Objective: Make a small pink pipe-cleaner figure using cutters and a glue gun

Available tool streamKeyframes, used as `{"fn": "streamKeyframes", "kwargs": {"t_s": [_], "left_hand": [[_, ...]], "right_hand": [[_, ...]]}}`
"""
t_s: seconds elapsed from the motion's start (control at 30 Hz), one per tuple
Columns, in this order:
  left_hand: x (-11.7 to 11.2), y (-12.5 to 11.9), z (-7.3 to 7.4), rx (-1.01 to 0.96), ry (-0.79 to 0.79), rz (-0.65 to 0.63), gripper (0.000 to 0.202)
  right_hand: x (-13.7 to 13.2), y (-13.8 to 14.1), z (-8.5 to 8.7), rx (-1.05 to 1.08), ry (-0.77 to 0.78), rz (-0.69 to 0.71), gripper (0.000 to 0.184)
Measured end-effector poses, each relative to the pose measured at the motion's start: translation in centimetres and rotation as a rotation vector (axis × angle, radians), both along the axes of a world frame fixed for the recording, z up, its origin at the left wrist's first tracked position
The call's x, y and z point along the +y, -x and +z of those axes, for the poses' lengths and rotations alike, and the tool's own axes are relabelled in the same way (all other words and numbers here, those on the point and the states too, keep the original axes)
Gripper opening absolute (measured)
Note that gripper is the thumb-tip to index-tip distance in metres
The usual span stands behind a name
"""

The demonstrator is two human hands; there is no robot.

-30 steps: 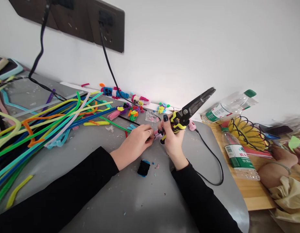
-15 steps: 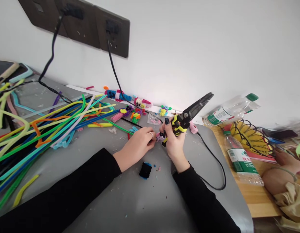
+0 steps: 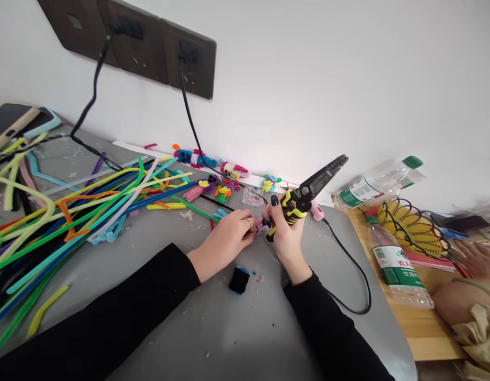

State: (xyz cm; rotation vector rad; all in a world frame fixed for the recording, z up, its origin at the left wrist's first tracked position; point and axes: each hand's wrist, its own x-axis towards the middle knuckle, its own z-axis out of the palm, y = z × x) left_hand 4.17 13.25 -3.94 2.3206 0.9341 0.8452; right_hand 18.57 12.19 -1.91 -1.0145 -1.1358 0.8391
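My right hand (image 3: pixel 285 233) grips the yellow-and-black handles of a pair of cutters (image 3: pixel 308 189), whose black blades point up and to the right. My left hand (image 3: pixel 227 241) is closed in a pinch on a small pink pipe-cleaner piece (image 3: pixel 262 226) held between both hands, just above the grey table (image 3: pixel 197 328). A small black and blue wound bundle (image 3: pixel 239 280) lies on the table right below my hands. Both arms wear black sleeves.
A big pile of coloured pipe cleaners (image 3: pixel 70 206) covers the left. Small finished figures (image 3: pixel 215 185) line the wall. A black cable (image 3: pixel 348 275) loops at right. Two water bottles (image 3: pixel 399 264), a wire basket (image 3: pixel 411 225) and another person's arm (image 3: pixel 463 296) occupy the wooden table.
The view has shifted slightly, moving everything a little down and right. My hands keep the same hold on the cutters and pink piece. The other person's hand at right has moved.
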Motion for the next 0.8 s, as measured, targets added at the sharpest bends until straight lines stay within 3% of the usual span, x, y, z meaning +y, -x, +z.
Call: {"fn": "streamKeyframes", "kwargs": {"t_s": [0.53,0.8], "left_hand": [[0.2,0.0,-0.2,-0.017,-0.012,0.003,0.024],[0.0,0.2,-0.1,-0.042,-0.016,-0.003,0.021]], "right_hand": [[0.0,0.2,-0.4,0.011,0.037,-0.007,0.033],[0.0,0.3,0.8,0.062,-0.026,-0.032,0.036]]}}
